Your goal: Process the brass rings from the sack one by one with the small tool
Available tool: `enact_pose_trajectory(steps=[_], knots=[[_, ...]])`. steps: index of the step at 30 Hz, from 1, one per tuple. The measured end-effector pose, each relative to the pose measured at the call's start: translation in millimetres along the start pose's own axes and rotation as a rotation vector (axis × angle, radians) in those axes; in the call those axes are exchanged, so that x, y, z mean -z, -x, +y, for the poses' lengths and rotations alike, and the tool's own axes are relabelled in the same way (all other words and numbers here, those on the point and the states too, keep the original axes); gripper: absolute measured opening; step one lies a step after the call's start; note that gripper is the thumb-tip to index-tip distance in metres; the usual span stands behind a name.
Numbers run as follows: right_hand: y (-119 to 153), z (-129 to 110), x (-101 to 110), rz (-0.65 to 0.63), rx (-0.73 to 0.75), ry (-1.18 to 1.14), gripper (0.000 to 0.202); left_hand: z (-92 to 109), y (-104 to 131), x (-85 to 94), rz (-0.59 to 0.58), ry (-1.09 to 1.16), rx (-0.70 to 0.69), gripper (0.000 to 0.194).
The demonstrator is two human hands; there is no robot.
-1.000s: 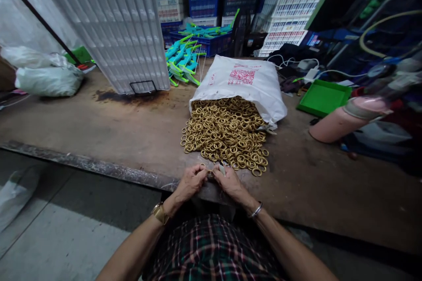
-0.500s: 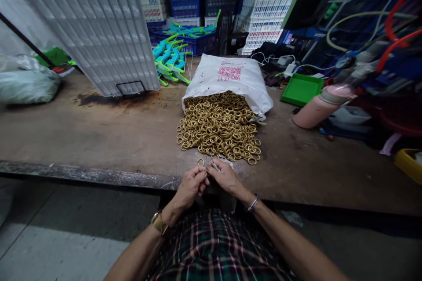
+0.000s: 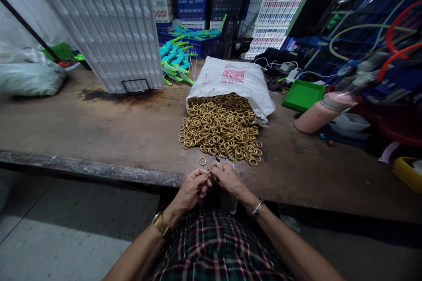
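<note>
My left hand point(image 3: 193, 186) is closed, pinching a brass-coloured ring point(image 3: 208, 172) in its fingertips at the table's front edge. Right beside it, my right hand point(image 3: 229, 179) is closed around a small, flat, pale-grey blade-like tool point(image 3: 219, 165) with a dark tip. The two hands' fingertips meet at the ring, and the tool's working end is too small to make out. One loose ring point(image 3: 202, 161) lies just beyond my left hand. Behind it spreads a heap of brass-coloured rings point(image 3: 220, 134), spilling from the mouth of a white sack point(image 3: 211, 81) with red print.
A white ribbed panel point(image 3: 108, 30) stands at the left on the wooden table point(image 3: 99, 131). Turquoise and green plastic pieces point(image 3: 176, 59) lie behind the sack. On the right are a green tray point(image 3: 303, 95) and a tilted pink bottle point(image 3: 318, 115). Stacked crates point(image 3: 270, 9) fill the back.
The whole view has shifted slightly. The ring between my fingertips now shows edge-on, and the tool in my right hand is turned more upright. The heap looks unchanged.
</note>
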State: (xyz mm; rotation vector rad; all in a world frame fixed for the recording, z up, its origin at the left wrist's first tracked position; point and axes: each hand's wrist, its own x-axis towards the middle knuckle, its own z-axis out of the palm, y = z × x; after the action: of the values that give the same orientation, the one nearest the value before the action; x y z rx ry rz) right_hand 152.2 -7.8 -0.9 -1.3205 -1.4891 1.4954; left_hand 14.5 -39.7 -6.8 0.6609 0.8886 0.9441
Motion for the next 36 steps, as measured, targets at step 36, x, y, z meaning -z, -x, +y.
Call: enact_pose_trajectory(steps=[36], knots=[[12, 16, 2, -0.029, 0.262, 0.897, 0.024, -5, 2, 1.8, 0.119, -0.333, -0.091, 0.036]])
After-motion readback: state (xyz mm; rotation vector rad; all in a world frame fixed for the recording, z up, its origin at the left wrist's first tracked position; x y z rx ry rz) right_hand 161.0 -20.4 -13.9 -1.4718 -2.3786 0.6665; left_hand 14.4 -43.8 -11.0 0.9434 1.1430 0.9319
